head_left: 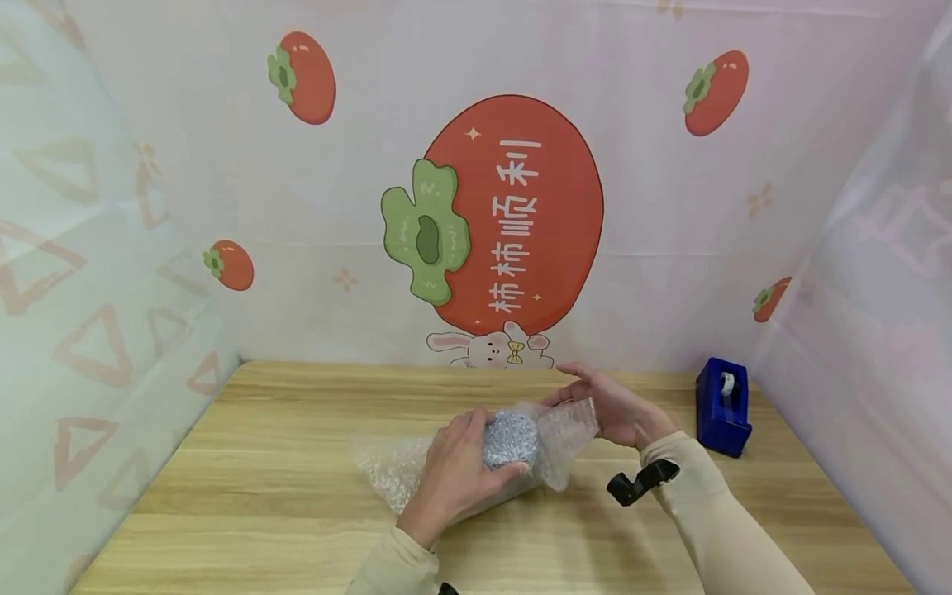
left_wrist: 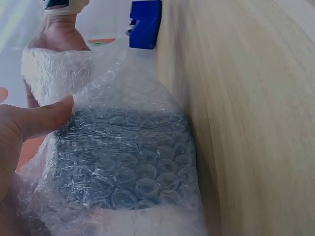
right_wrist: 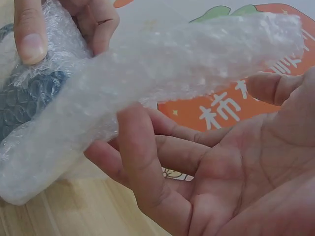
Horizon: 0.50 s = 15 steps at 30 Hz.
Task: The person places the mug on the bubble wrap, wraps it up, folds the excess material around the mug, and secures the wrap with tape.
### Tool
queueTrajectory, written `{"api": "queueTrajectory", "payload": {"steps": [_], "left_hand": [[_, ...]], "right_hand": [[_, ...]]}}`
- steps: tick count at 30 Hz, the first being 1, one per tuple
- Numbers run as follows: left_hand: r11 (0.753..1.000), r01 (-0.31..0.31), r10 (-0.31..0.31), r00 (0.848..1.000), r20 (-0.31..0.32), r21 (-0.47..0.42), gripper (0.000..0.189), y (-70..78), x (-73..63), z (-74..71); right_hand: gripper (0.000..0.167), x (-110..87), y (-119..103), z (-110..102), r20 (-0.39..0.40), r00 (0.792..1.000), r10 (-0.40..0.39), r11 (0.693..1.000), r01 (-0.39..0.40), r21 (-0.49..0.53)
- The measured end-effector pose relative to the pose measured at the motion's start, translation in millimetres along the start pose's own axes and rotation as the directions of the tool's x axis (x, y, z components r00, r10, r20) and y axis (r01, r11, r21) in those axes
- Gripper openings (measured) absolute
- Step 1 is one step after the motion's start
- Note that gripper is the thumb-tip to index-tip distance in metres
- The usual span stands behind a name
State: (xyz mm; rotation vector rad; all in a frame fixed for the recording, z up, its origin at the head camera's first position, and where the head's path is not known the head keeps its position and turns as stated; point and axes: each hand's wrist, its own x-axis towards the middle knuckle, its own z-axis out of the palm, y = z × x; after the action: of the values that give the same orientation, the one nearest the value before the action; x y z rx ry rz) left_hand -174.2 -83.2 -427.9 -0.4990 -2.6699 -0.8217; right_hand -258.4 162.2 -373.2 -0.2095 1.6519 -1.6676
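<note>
A bubble-wrapped object (head_left: 511,438), grey-blue under the clear wrap, lies low over the table near its middle. My left hand (head_left: 459,463) grips it from above, thumb on the near side and fingers over the far side. In the left wrist view, rows of bubbles cover its dark face (left_wrist: 130,157). Loose bubble wrap (head_left: 568,430) sticks out past its right end, and more spreads out on the left. At the right flap is my right hand (head_left: 613,409), palm turned up. Its fingers (right_wrist: 138,147) touch the flap from below, with the thumb apart from them.
A blue tape dispenser (head_left: 724,406) with a small roll stands at the table's right rear. The wooden table (head_left: 283,430) meets a printed cloth backdrop (head_left: 357,165) behind, and cloth walls rise on both sides. A black strap end (head_left: 632,486) hangs from the right wrist.
</note>
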Motion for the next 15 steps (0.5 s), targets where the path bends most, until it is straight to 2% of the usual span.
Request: {"api": "queueTrajectory", "payload": {"steps": [6,9,12,15], "left_hand": [[0.998,0.01,-0.009,1.0,-0.026,0.061,0.071,5.9,-1.2,1.5],[0.996,0.014,-0.01,0.999,-0.041,0.092,0.073,8.4,-2.5,3.5],[0.993,0.017,-0.01,0.998,-0.062,0.115,0.073,10.4,-3.8,5.5],[0.992,0.022,-0.012,0.997,-0.078,0.123,0.073,11.9,-4.8,7.5]], "right_hand": [[0.093,-3.4,3,2,0.019,0.999,-0.032,0.998,0.03,0.064],[0.092,-8.4,6,3,0.056,0.995,-0.079,0.994,0.075,0.084],[0.069,-13.6,13,5,0.13,0.976,-0.175,0.985,0.173,0.026],[0.044,-17.4,20,11,0.111,0.965,-0.237,0.969,0.243,-0.047]]}}
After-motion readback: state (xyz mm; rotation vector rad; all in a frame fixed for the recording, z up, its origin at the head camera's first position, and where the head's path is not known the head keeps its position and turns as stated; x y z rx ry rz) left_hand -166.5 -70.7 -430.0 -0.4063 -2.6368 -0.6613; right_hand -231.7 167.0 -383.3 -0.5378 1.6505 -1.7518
